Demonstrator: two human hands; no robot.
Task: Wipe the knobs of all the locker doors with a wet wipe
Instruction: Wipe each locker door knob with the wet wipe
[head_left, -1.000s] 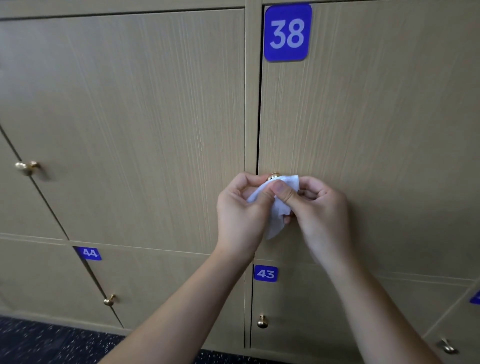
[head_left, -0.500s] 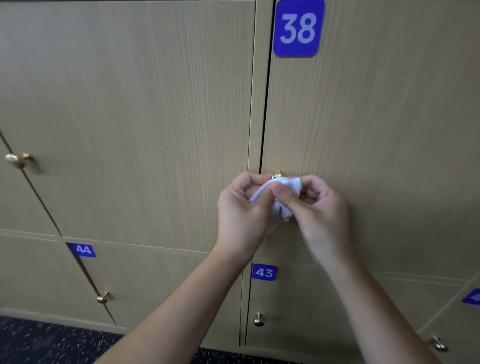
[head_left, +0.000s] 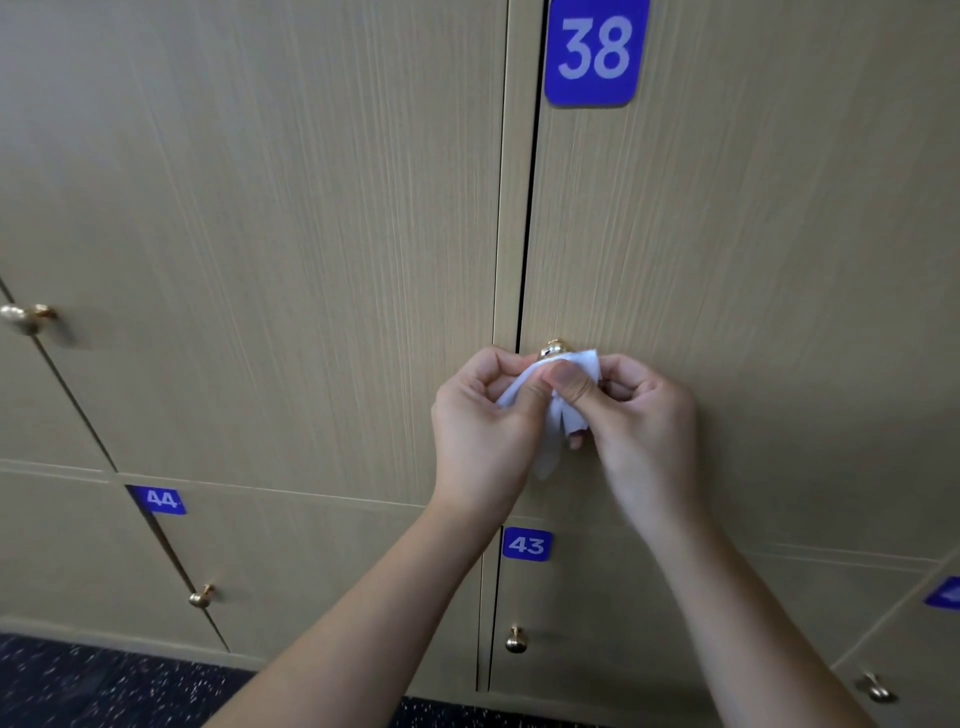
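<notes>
Wet wipe (head_left: 524, 387): white, crumpled, pinched by left hand (head_left: 480, 431) and right hand (head_left: 641, 426).
Knob (head_left: 554, 348): gold, partly covered.

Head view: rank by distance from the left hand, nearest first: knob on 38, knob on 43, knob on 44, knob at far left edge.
From the left hand:
1. Knob on 38, just above its fingers.
2. Knob on 43, below.
3. Knob on 44, lower left.
4. Far-left knob, at the frame edge.
</notes>
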